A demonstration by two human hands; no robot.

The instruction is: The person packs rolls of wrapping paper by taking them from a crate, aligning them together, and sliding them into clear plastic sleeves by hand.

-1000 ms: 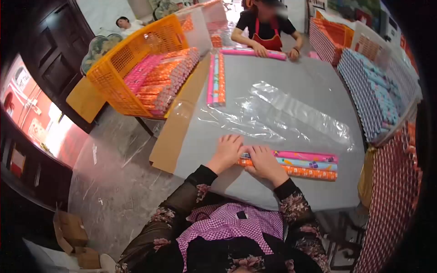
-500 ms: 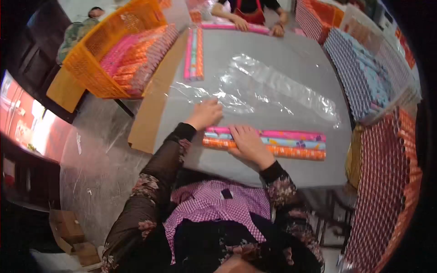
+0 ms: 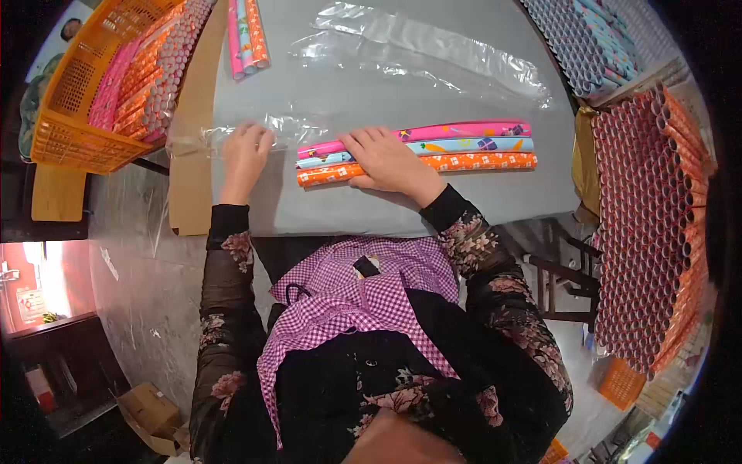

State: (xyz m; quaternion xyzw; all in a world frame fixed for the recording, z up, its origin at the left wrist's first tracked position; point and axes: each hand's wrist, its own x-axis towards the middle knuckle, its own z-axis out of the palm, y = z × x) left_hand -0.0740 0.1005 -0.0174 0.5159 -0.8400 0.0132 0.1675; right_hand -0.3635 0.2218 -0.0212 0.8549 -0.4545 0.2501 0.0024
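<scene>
1. My bare left hand is turned back up, its fingers slightly bent and pointing forward, away from my body.
2. My sheer-black-sleeved, flower-patterned left arm reaches almost straight ahead, the wrist ringed by a plain black fabric cuff.
3. My bare right hand lies palm down, fingers angled forward and leftward, thumb apart.
4. My matching right arm slants inward toward its wrist.

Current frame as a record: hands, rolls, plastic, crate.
Left hand: at clear film, grip unclear
Right hand: palm down on front rolls
Colours: pink, light blue, orange, side by side
Second set: three rolls, far left of table
Plastic strip: lying farther back
Orange crate: left of table, holds pink and orange rolls
</scene>
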